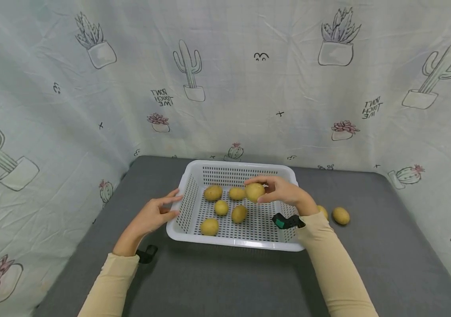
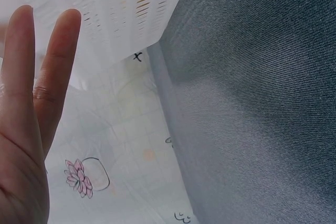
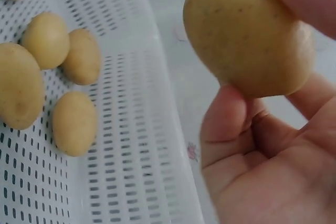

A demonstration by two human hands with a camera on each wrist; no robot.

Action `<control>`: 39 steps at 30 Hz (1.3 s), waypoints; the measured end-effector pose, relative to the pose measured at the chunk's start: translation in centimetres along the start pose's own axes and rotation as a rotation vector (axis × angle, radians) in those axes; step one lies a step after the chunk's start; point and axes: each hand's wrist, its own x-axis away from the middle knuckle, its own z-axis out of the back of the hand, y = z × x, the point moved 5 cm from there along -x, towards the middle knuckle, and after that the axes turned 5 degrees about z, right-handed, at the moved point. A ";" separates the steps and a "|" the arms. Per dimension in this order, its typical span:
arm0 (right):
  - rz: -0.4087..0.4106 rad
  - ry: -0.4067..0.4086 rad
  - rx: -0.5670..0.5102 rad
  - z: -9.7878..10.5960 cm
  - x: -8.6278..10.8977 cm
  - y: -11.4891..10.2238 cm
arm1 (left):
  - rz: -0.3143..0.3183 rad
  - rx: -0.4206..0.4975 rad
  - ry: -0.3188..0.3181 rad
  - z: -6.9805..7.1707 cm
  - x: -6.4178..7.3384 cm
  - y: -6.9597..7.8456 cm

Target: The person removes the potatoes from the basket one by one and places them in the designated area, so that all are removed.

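My right hand (image 1: 279, 192) holds a yellow potato (image 1: 255, 192) between thumb and fingers over the white plastic basket (image 1: 241, 242). Close up in the right wrist view, the held potato (image 3: 247, 35) shows small dark specks, with fingertips pressed against it. Several more potatoes (image 1: 239, 214) lie spread on the basket's slotted floor, mostly in its left half. At the basket's left rim is my left hand (image 1: 151, 216), its fingers extended along the outside. Two of its straight fingers (image 2: 55, 72) show beside the basket wall in the left wrist view.
Right of the basket, a potato (image 1: 341, 215) lies on the grey tabletop (image 1: 225, 281), and another (image 1: 322, 211) is partly hidden behind the right forearm. A pale curtain (image 1: 225, 88) printed with potted cacti hangs behind the table and along its sides.
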 end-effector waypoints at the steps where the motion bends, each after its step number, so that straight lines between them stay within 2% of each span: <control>1: 0.009 0.009 -0.015 0.2 0.3 -0.1 | 0.001 0.002 -0.002 0.0 0.0 0.0; 13: 0.065 0.184 0.005 2.8 4.6 -1.4 | 0.022 -0.002 0.005 -0.1 0.2 -0.1; 23: 0.205 0.319 -0.062 4.9 8.8 -2.6 | 0.016 -0.011 0.004 0.2 0.3 0.0; 33: 0.311 0.529 -0.063 6.0 13.1 -2.6 | 0.008 -0.040 0.019 0.3 0.3 0.2; 39: 0.272 0.612 -0.031 6.5 16.3 -1.7 | 0.008 -0.044 0.018 0.1 0.1 0.3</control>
